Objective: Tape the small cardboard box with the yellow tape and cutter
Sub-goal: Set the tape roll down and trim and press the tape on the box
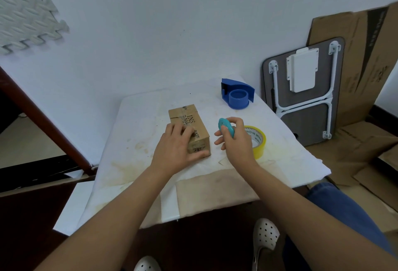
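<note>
A small brown cardboard box (pixel 189 119) with printed letters lies on the white-covered table (pixel 140 141). My left hand (pixel 175 146) rests on the box's near end, thumb along its front edge. My right hand (pixel 235 139) is just right of the box, closed around a small teal cutter (pixel 225 126) that sticks up between thumb and fingers. The yellow tape roll (pixel 259 141) lies flat on the table behind and under my right hand, partly hidden by it.
A blue tape dispenser (pixel 237 94) stands at the table's far right corner. A folded grey table (pixel 305 89) and flattened cardboard (pixel 361 59) lean against the wall to the right. My feet in white shoes (pixel 265 236) are below the table's near edge.
</note>
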Demonstrator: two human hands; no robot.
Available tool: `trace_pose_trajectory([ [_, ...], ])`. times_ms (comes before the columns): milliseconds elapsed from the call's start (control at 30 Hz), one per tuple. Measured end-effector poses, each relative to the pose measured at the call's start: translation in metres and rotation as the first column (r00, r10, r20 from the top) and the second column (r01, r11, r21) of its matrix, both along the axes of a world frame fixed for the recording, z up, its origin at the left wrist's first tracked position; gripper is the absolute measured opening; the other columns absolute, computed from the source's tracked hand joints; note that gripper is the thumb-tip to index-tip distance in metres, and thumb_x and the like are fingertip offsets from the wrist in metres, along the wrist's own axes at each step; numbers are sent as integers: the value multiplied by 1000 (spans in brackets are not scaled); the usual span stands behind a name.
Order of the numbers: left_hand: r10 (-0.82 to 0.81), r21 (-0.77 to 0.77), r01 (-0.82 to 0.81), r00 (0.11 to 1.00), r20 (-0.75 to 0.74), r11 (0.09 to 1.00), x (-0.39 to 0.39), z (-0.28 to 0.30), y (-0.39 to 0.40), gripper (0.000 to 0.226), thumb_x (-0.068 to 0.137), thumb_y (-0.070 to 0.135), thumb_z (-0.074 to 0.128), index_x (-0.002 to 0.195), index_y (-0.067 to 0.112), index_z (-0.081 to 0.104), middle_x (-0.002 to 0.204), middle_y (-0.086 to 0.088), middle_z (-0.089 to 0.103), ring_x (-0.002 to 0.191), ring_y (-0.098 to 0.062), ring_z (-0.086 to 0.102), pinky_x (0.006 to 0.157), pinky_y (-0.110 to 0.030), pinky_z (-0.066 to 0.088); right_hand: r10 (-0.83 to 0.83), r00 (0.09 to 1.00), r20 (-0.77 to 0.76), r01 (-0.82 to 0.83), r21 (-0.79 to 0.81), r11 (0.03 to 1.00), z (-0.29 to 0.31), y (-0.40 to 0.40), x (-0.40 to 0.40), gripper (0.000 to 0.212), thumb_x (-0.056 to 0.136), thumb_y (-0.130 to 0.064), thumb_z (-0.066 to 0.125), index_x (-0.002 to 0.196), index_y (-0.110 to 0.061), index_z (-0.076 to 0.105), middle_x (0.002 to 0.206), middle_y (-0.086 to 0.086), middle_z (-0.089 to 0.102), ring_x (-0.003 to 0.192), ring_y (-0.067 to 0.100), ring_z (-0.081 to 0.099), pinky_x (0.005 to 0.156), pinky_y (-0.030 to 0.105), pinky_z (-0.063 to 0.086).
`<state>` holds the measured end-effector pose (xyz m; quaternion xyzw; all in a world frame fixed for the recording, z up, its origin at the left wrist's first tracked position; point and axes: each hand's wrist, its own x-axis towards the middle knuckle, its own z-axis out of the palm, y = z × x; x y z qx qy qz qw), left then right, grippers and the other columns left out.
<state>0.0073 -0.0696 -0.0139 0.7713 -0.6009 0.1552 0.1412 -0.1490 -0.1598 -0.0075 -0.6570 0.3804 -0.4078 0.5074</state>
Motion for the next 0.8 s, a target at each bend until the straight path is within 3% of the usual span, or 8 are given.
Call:
trace_pose_trajectory([
  [133,146,-23,-146,989,-24,989,-16,3,-12,63,74,72,49,102,16,49,109,-6,50,106,-27,43,53,-28,39,20,996,-86,-36,-184,982,5,-3,-7,20,100,-18,41,116,-30,43,87,-3,66,59,10,66,53,28,55],
  [200,125,-27,-124,992,18,992,-15,0,-12,62,73,69,52,101,13,50,109,-8,51,103,-29,46,50,-27,36,-5,991,-132,-37,-315,948,6,-5,-9,21,100,-12,37,106,-25,52,91,2,63,60,12,64,60,37,56],
  [300,82,-18,-81,994,67,997,-11,-4,-10,61,71,65,63,100,12,50,108,-11,52,99,-29,49,50,-27,39,-32,977,-210,-63,-429,901,5,-7,-9,26,97,-5,36,99,-17,58,100,4,55,70,11,61,68,39,55],
  [400,66,26,-68,994,87,997,-9,-4,-8,62,69,61,69,102,13,49,109,-11,51,100,-27,47,51,-26,39,-1,964,-267,-128,-465,876,2,-5,-6,23,97,-5,37,104,-16,56,110,4,49,81,15,61,72,39,54],
  [500,47,71,-54,994,100,996,-8,-4,-5,62,68,58,73,106,15,50,111,-7,51,103,-25,46,53,-23,37,39,941,-336,-216,-508,834,-2,-3,-3,19,97,-11,44,109,-19,56,112,2,49,79,21,58,70,39,52],
  [600,12,79,-14,999,29,997,-3,-3,0,60,68,54,75,111,21,48,115,0,48,108,-20,41,50,-23,41,96,903,-419,-321,-511,797,0,-5,1,19,95,-23,51,113,-22,56,116,2,50,86,18,58,73,34,52],
  [733,-79,51,84,992,-100,995,12,-1,10,62,76,51,71,128,28,48,124,7,51,109,-17,40,63,-33,54,160,818,-553,-464,-469,751,5,-11,12,47,86,-34,65,128,-27,47,131,1,41,102,18,55,81,33,52],
  [800,-114,49,121,985,-133,991,18,-1,14,61,82,49,65,135,26,48,133,10,52,111,-16,43,72,-37,55,199,779,-595,-513,-423,747,4,-13,16,56,82,-34,69,131,-29,42,136,-1,35,100,21,58,82,37,54],
])
